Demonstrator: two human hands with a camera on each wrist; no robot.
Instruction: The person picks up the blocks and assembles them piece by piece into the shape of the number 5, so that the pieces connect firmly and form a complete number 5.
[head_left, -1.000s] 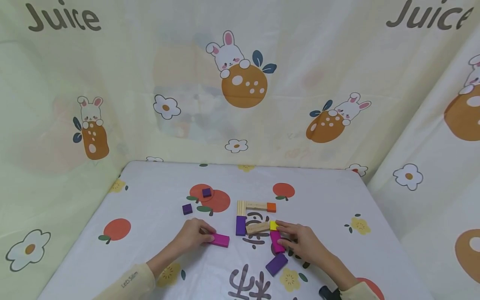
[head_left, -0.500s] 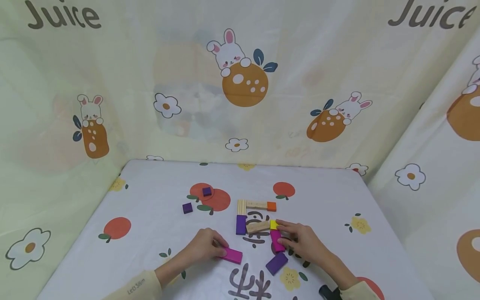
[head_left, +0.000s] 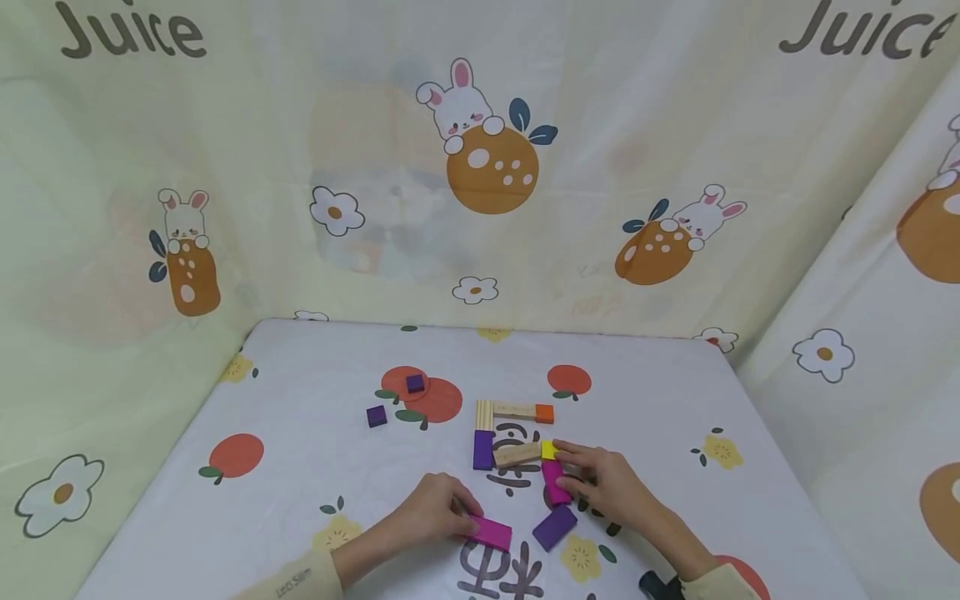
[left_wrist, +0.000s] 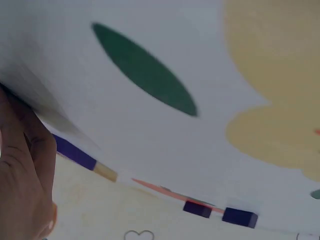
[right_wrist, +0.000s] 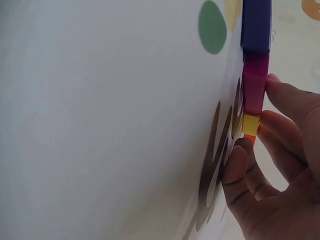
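Observation:
My left hand pinches one end of a magenta wooden block between thumb and fingers, low over the near middle of the table. The left wrist view shows the hand at its left edge, with that block hidden. My right hand touches a row of blocks from the right. One fingertip is at the small yellow block, another at the side of a second magenta block. A purple block stands angled at the near end of this magenta one.
A plain wooden block joins the yellow block to another purple block. Beyond it lie a striped-looking pale block, a long plain block and an orange one. Two small dark purple blocks lie farther left.
My left hand has carried its magenta block rightward and toward the near side of the table, closer to the angled purple block. The right hand has stayed at the yellow and magenta blocks.

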